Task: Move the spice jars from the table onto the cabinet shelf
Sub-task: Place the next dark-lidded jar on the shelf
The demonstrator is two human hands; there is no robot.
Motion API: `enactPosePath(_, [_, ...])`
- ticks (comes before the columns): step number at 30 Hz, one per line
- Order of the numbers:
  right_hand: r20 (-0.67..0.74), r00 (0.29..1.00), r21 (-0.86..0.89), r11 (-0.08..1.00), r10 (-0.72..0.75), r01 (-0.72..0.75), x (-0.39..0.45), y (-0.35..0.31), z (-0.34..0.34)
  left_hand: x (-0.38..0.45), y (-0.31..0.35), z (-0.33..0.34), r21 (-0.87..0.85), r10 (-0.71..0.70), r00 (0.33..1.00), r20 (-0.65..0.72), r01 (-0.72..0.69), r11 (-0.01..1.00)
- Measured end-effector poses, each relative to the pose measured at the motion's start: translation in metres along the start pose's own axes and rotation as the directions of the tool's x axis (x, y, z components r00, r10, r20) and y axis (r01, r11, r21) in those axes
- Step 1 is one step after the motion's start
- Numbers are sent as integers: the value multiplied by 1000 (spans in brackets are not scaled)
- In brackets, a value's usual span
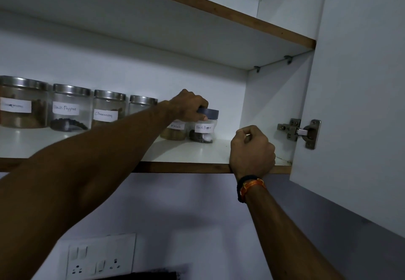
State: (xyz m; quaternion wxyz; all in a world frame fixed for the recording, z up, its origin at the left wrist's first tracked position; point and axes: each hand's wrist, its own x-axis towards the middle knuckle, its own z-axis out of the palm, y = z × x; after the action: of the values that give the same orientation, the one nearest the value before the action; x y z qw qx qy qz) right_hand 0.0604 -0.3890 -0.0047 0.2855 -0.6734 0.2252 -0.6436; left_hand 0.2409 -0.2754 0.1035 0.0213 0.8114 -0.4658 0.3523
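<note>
— Fingers (202, 116) of the left hand (189, 106) grip the grey lid of a "Black Pepper" jar (205, 126), standing on the cabinet shelf (197, 150) at centre frame.

— And the rest?

— Five more jars alongside; right hand (252, 148) curled, empty. The counter is out of view.

A dim, bluish indoor view. The brightest area is the white back wall of the cabinet (197, 78); the lower shelf (186, 150) glows faintly. Below it the wall (175, 209) falls into grey shadow. The nearest forearm is dark and soft. Wide-angle distortion bends the shelf edges. The leftmost jar label (15, 105) is blurred.
</note>
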Motion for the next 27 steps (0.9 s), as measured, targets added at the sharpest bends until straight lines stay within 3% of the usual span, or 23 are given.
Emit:
enactPosePath(14, [-31,1000,14,1000,-5,6,0,0,1,2,5,1,-14,-117,992,45,118,993])
enactPosePath(21, [14,1000,-12,1000,17,-17,0,-4,0,-23,26,-21,-208,-184,983,1,180,962])
enactPosePath(27, [137,988,-85,995,64,-52,0,-9,-7,-63,67,-43,-426,-157,986,59,167,889])
